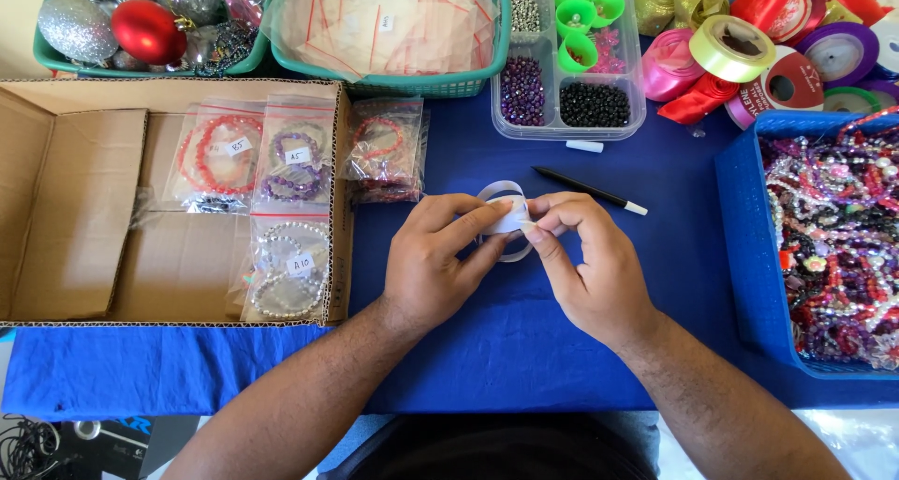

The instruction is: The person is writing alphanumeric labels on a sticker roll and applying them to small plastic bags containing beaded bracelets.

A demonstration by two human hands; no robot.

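Pinching a small roll of white tape [506, 220] from both sides, the left hand [433, 269] and right hand [588, 265] meet above the blue surface [524, 349], each grip clamped on the roll, which sits between the fingertips. One black pen [588, 191] lies just beyond, angled down toward the right; three bagged bracelets rest in the cardboard box [75, 208].

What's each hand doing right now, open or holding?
Left hand: closed on the white tape roll.
Right hand: fingertips pinching the tape's loose end at the roll.
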